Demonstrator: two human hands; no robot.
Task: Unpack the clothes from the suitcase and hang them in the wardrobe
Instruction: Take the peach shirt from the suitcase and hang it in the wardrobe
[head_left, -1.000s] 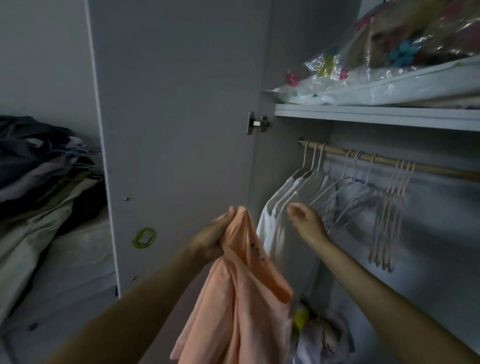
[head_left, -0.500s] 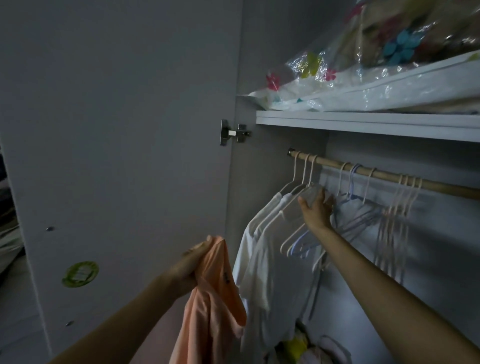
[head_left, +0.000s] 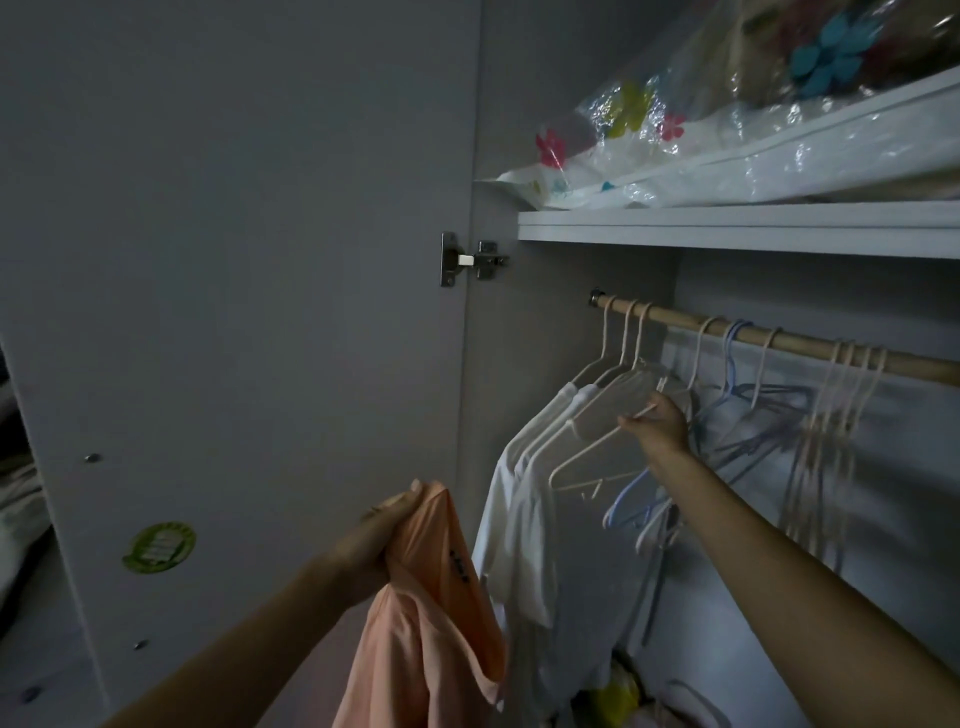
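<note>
Fingers (head_left: 631, 419) of the right hand (head_left: 657, 421) are pinched on an empty white hanger (head_left: 587, 452); the left hand (head_left: 382, 535) grips a peach shirt (head_left: 431, 623). Neighbouring hangers (head_left: 639, 499) could be snagged and dragged off the rail (head_left: 805, 345).

The peach garment (head_left: 426, 629) is cut off by the bottom edge. The wooden rail (head_left: 810, 347) and the plastic-wrapped bedding (head_left: 769, 156) are cut off at the right edge. The hangers at the rail's right end (head_left: 831, 441) are blurred; their count cannot be told.
</note>
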